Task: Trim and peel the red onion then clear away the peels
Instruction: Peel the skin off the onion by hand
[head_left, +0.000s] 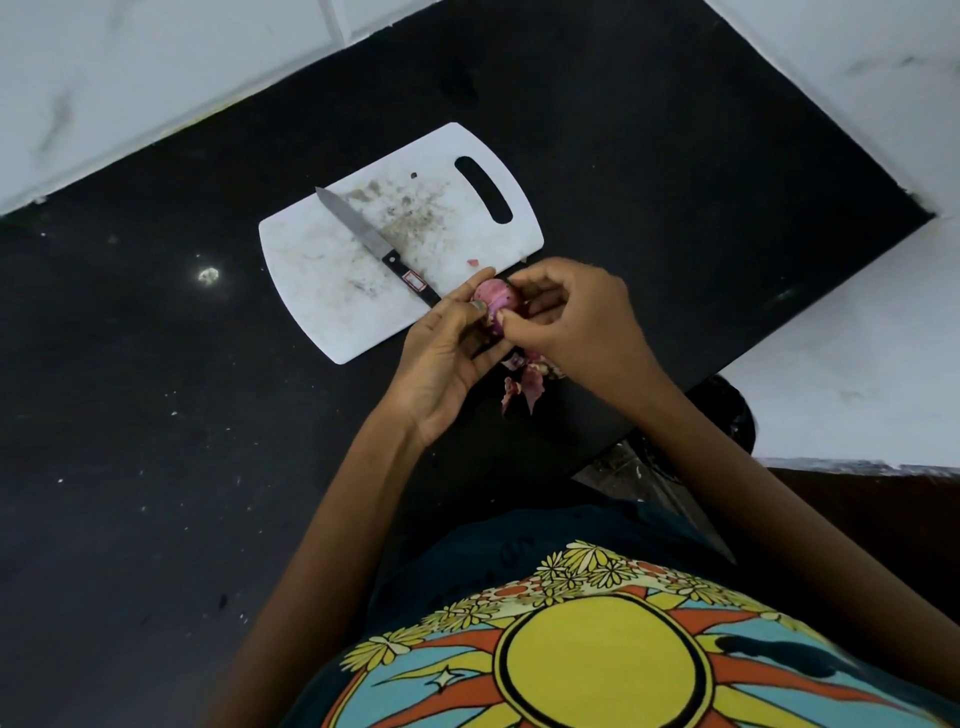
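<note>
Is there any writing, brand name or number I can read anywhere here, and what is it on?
No text here can be read.
Knife: a small red-and-white label on its black handle, too small and blurred to read.
Shirt: faint dark marks above the sun print, too dim to tell whether they are letters.
Cutting board: only stains, no lettering.

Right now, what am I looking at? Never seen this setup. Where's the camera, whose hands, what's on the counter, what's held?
There is no machine here. One camera worn on a person's head looks down at their own bare hands. The left hand cradles a red onion, and the right hand pinches its skin at the near side. On the black counter lies a white cutting board with a black-handled knife resting on it. Loose peels lie beneath the hands.
</note>
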